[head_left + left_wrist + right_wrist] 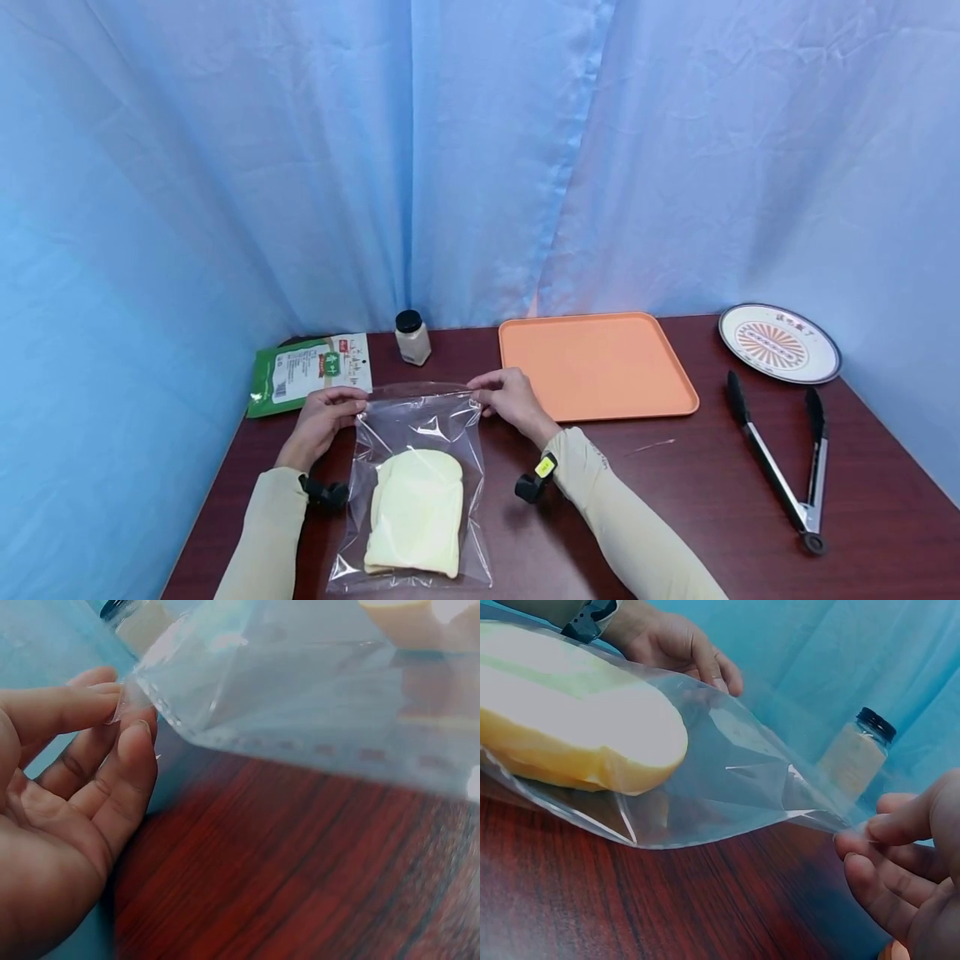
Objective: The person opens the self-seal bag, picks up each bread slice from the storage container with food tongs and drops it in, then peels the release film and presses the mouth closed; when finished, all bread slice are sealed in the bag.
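Note:
A clear plastic bag [416, 421] lies toward the front left of the table, with slices of bread [416, 512] stacked inside it. My left hand [324, 423] pinches the bag's far left corner between thumb and fingers. At the far right corner, my right hand [516, 403] pinches the plastic the same way. Between the two hands the bag's far edge is stretched wide. In the right wrist view the bread [585, 720] sits well back from the pinched corner. The left wrist view shows the bag's seam [285, 746] running from the fingertips.
Behind the left hand lies a green and white packet [309, 373]. A small jar with a black lid [412, 337] stands near the curtain [480, 167]. An orange tray [600, 367] is behind the right hand. Tongs [783, 467] and a patterned plate [780, 343] lie at the right.

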A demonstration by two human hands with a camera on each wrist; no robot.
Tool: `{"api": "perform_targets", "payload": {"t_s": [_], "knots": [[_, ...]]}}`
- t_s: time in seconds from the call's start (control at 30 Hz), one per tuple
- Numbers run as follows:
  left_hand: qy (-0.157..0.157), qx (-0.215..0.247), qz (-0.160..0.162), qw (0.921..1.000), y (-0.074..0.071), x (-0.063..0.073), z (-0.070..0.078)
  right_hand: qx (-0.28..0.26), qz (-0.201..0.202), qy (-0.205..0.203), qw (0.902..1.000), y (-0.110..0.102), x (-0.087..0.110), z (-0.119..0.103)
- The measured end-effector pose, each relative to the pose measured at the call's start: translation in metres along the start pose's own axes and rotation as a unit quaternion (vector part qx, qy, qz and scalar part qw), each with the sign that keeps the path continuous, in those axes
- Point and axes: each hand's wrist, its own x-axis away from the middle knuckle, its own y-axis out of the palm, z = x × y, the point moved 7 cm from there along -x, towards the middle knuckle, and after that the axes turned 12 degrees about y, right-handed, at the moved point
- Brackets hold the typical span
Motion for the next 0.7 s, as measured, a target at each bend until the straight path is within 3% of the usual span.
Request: {"api": "perform_targets", "payload": {"t_s": [0.13,0.3,0.5,0.7], "knots": [[-0.003,0.023,-0.002,0.9997,0.0002,0.0008,0.0010,-0.029,-0.020,0.008,0.9993,0.0021,-0.0013,0.0026],[0.008,0.046,-0.008,0.9989,0.0000,-0.0001,0.0010,-0.037,-0.034,-0.012,0.9987,0.0015,0.0007,0.0012],[0.014,0.057,-0.014,0.9982,-0.0008,-0.0012,0.0006,-0.005,-0.034,-0.072,0.9968,0.0004,0.0040,-0.0023],[0.007,0.057,-0.017,0.9982,-0.0013,-0.0007,-0.0004,0.042,-0.023,-0.142,0.9887,-0.0001,0.0065,-0.0054]]}}
